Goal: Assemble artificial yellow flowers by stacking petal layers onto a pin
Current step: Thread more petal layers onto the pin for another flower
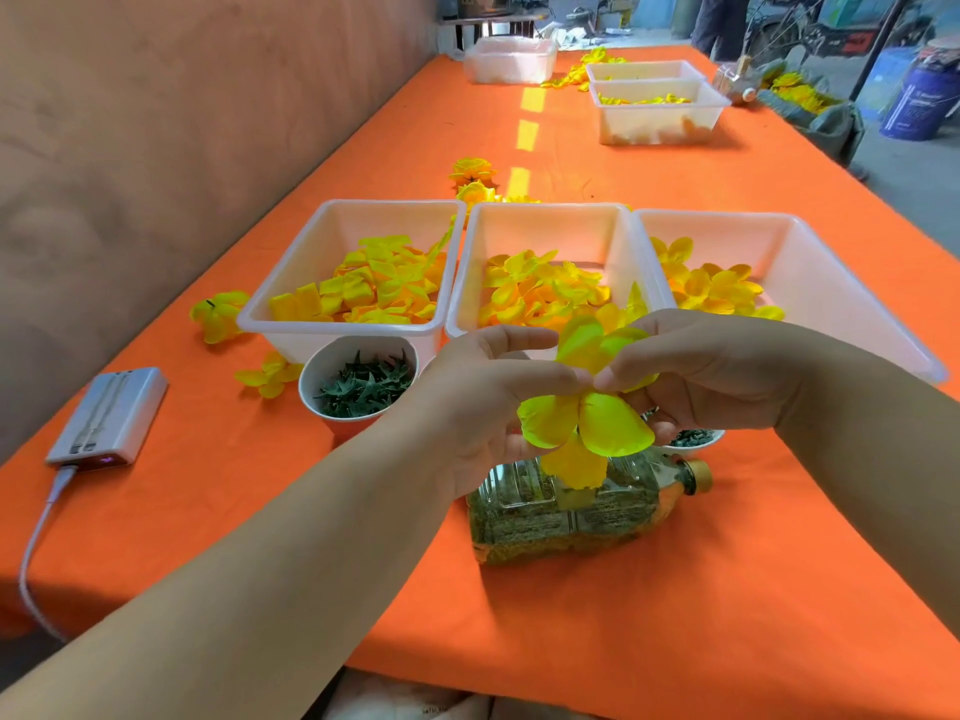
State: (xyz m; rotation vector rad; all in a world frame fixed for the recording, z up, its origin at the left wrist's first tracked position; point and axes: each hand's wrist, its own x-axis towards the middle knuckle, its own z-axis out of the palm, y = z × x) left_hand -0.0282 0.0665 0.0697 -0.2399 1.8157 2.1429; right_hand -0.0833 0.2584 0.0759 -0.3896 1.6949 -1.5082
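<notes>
The left grip [483, 402] and right grip [701, 376] both pinch a yellow petal layer [608, 423] at its centre, thumbs almost touching, above a plastic bottle [571, 517] lying on the orange counter [675, 615].

The petal layer [597, 423] is yellow, the tablecloth [727, 589] orange, the tubs [550, 210] translucent white, the calyxes [363, 389] dark green.

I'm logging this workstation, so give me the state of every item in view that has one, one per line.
left hand, pinches the petal layers
right hand, pinches the petal layers
petal layers, held in the air, spread open
left bin, partly filled with petals
middle bin, partly filled
right bin, partly filled
cup, upright, holding green pieces
bottle, on its side, capped
power bank, cable plugged in
</notes>
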